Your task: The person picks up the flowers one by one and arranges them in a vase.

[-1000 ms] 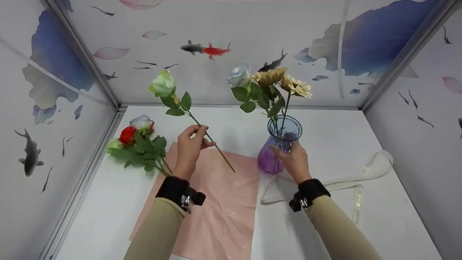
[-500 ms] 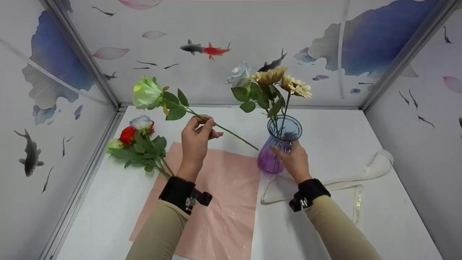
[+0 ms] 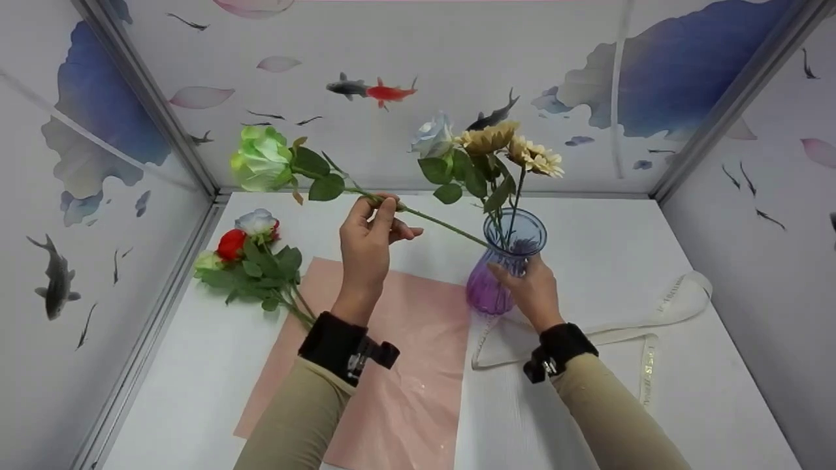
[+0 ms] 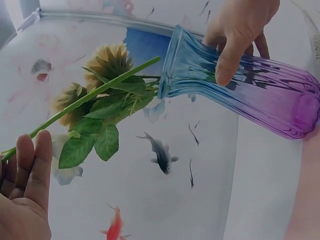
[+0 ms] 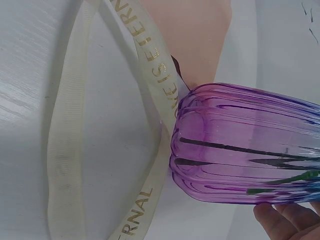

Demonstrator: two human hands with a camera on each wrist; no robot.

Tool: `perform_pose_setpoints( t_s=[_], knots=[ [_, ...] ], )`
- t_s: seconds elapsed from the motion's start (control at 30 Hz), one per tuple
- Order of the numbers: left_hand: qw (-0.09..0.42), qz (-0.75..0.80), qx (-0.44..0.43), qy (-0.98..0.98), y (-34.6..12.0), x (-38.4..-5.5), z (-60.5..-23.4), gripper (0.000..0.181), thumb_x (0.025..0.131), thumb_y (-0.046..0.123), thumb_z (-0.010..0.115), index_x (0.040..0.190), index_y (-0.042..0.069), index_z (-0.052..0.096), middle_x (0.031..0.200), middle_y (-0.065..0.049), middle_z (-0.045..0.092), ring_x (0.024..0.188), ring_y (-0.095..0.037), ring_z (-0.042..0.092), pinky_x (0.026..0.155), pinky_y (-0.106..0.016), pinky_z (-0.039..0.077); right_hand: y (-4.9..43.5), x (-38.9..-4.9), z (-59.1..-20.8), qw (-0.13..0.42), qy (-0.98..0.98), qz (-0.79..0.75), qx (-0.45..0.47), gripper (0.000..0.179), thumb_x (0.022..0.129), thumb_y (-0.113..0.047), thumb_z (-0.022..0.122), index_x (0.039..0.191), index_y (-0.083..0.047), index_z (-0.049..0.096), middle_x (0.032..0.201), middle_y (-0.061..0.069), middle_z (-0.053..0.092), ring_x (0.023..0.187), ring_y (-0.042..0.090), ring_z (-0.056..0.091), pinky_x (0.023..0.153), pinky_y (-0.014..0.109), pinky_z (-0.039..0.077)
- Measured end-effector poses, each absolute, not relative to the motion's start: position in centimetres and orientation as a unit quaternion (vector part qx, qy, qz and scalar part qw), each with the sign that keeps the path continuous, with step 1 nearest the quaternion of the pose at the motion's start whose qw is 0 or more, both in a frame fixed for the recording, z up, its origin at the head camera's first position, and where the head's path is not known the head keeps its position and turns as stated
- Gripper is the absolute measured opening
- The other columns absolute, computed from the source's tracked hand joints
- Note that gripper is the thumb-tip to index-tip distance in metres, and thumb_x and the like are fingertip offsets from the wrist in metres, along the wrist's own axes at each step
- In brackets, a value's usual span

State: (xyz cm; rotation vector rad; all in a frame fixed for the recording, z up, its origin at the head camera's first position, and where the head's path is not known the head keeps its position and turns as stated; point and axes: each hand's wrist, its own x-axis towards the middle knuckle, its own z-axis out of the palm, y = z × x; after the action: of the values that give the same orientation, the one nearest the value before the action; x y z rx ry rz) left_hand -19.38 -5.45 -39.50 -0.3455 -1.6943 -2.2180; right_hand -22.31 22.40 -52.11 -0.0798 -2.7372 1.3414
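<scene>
My left hand (image 3: 367, 251) pinches the stem of a pale green rose (image 3: 261, 160), whose bloom points left and whose stem slants down to the right. In the head view the stem's end reaches the rim of the vase; the left wrist view shows that end (image 4: 156, 59) just outside the mouth. Blue above and purple below, the ribbed glass vase (image 3: 486, 294) stands with my right hand (image 3: 537, 290) gripping its right side. Inside it are a pale blue rose (image 3: 433, 136) and yellow flowers (image 3: 488, 138). Their stems show through the glass (image 5: 220, 145).
Several artificial flowers, red, pale blue and green (image 3: 251, 261), lie on the left of the white table (image 3: 601, 248). Pink wrapping paper (image 3: 405, 365) spreads across the middle. A cream ribbon with gold lettering (image 3: 646, 365) curls on the right, partly beneath the vase. Printed walls enclose the table.
My left hand has moved right and slightly up with the green rose. The stem has tilted flatter, its end shifting to the vase rim. My right hand and the vase stay put.
</scene>
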Motion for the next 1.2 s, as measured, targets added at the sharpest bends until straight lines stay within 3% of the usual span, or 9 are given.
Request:
perform_pose_setpoints(
  t_s=[0.4, 0.73, 1.0, 1.2],
  knots=[
    [0.171, -0.749, -0.134, -0.625, -3.7, -20.3, -39.2, 0.022, 0.108, 0.016, 0.053, 0.117, -0.002, 0.061, 0.103, -0.012, 0.062, 0.068, -0.029, 0.066, 0.079, -0.043, 0.062, 22.4, -22.3, -52.3, 0.052, -0.892, 0.448, -0.023, 0.089, 0.089, -0.054, 0.076, 0.148, 0.002, 0.041, 0.145, 0.030, 0.053, 0.136, 0.045, 0.049, 0.116, 0.054, 0.037],
    [0.169, -0.678, -0.119, -0.706, -2.8, -21.0, -39.6, 0.023, 0.108, 0.020, 0.053, 0.120, 0.003, 0.064, 0.090, -0.009, 0.064, 0.065, -0.037, 0.067, 0.073, -0.035, 0.061, 22.4, -22.3, -52.2, 0.055, -0.892, 0.448, -0.022, 0.087, 0.089, -0.054, 0.076, 0.147, 0.003, 0.043, 0.144, 0.031, 0.053, 0.135, 0.045, 0.050, 0.115, 0.054, 0.038],
    [0.162, -0.615, -0.119, -0.763, -1.7, -21.6, -39.5, 0.024, 0.109, 0.022, 0.052, 0.117, 0.003, 0.065, 0.081, -0.015, 0.065, 0.061, -0.024, 0.067, 0.064, -0.030, 0.054, 22.4, -22.3, -52.2, 0.054, -0.893, 0.445, -0.024, 0.086, 0.089, -0.055, 0.074, 0.146, 0.001, 0.044, 0.145, 0.030, 0.053, 0.135, 0.045, 0.050, 0.112, 0.055, 0.041],
    [0.152, -0.590, -0.132, -0.782, -0.6, -22.0, -39.5, 0.022, 0.108, 0.019, 0.052, 0.114, 0.003, 0.066, 0.089, -0.010, 0.064, 0.060, -0.020, 0.065, 0.059, -0.027, 0.049, 22.5, -22.2, -52.2, 0.055, -0.893, 0.446, -0.022, 0.088, 0.089, -0.057, 0.074, 0.148, 0.001, 0.043, 0.145, 0.030, 0.053, 0.136, 0.045, 0.050, 0.114, 0.055, 0.039]
  ],
)
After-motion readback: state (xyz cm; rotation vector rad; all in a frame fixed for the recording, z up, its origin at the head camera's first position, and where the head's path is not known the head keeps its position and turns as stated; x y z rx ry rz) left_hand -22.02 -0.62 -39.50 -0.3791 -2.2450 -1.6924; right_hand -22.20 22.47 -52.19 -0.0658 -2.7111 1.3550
